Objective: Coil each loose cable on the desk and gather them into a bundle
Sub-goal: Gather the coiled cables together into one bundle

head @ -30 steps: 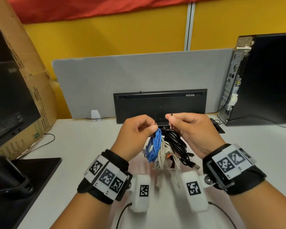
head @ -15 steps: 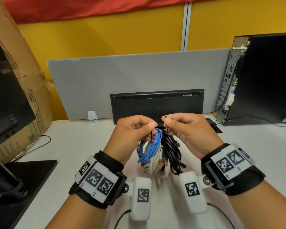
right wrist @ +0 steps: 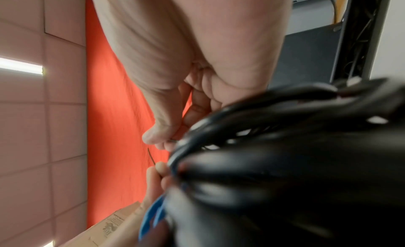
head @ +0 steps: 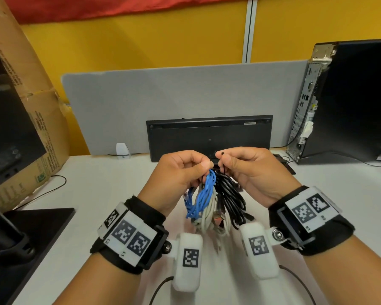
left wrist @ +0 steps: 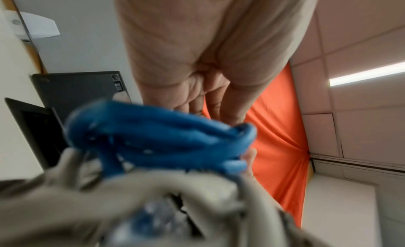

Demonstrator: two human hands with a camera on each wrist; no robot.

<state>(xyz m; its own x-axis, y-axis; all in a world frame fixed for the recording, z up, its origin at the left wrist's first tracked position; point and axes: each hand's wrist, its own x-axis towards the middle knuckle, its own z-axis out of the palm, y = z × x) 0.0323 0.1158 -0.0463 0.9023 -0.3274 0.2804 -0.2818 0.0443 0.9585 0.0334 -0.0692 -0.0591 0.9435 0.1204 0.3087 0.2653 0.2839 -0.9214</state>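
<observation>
A bundle of coiled cables hangs above the white desk (head: 97, 194) between my two hands: a blue cable (head: 204, 195), a white cable (head: 209, 216) and a black cable (head: 231, 199). My left hand (head: 185, 170) pinches the top of the bundle by the blue coil. My right hand (head: 246, 170) pinches a thin black tie (head: 223, 160) at the top of the black coil. In the left wrist view the blue cable (left wrist: 162, 138) and white cable (left wrist: 131, 198) fill the foreground, blurred. The right wrist view is mostly blurred black cable (right wrist: 285, 164), with the thin tie (right wrist: 151, 157) beside my thumb.
A black keyboard (head: 209, 137) leans upright against a grey divider panel (head: 174, 95) behind my hands. A black PC tower (head: 350, 102) stands at the right, a cardboard box (head: 31, 106) and a monitor base (head: 31, 238) at the left. A thin black wire (head: 53, 186) trails over the desk's left.
Both hands have stayed together at the top of the bundle, shifting slightly; the hanging coils have swung a little beneath them.
</observation>
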